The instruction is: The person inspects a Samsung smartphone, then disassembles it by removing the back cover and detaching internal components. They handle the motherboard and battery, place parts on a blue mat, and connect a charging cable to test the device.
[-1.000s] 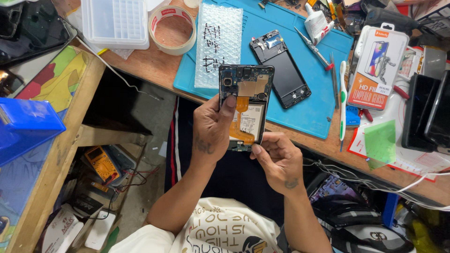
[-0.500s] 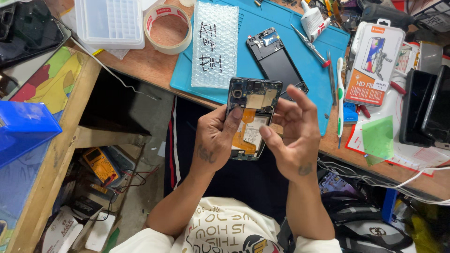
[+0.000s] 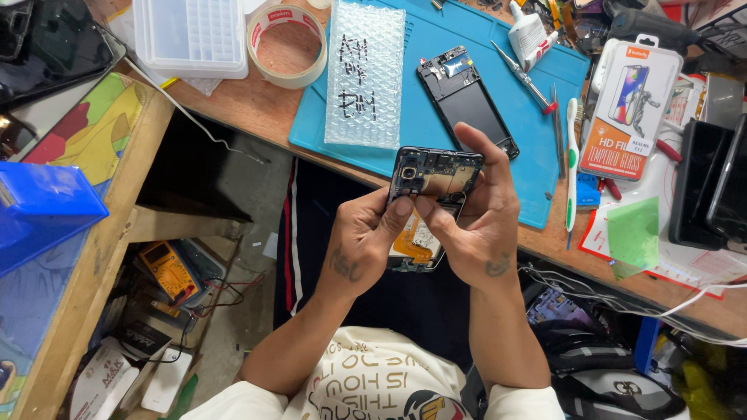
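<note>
An opened phone (image 3: 433,180) with its back cover off, circuit board and orange flex showing, is held above my lap in front of the table edge. My left hand (image 3: 364,237) grips its left side, thumb up on the board near the camera. My right hand (image 3: 476,218) wraps the right side, thumb pressing the board's middle and the index finger over the top edge. A second stripped phone frame (image 3: 465,99) lies on the blue work mat (image 3: 416,117), just beyond the hands.
A bubble-wrap sheet (image 3: 364,74), tape roll (image 3: 290,43) and clear plastic box (image 3: 191,35) lie at the back left. Tweezers (image 3: 523,75), a toothbrush (image 3: 572,159) and a screen-protector pack (image 3: 629,97) sit right. A blue box (image 3: 43,206) and a yellow multimeter (image 3: 173,272) are left.
My right hand rose from below the phone and closed around its right side. The phone tilted with its top end towards the camera, and both thumbs came onto the board.
</note>
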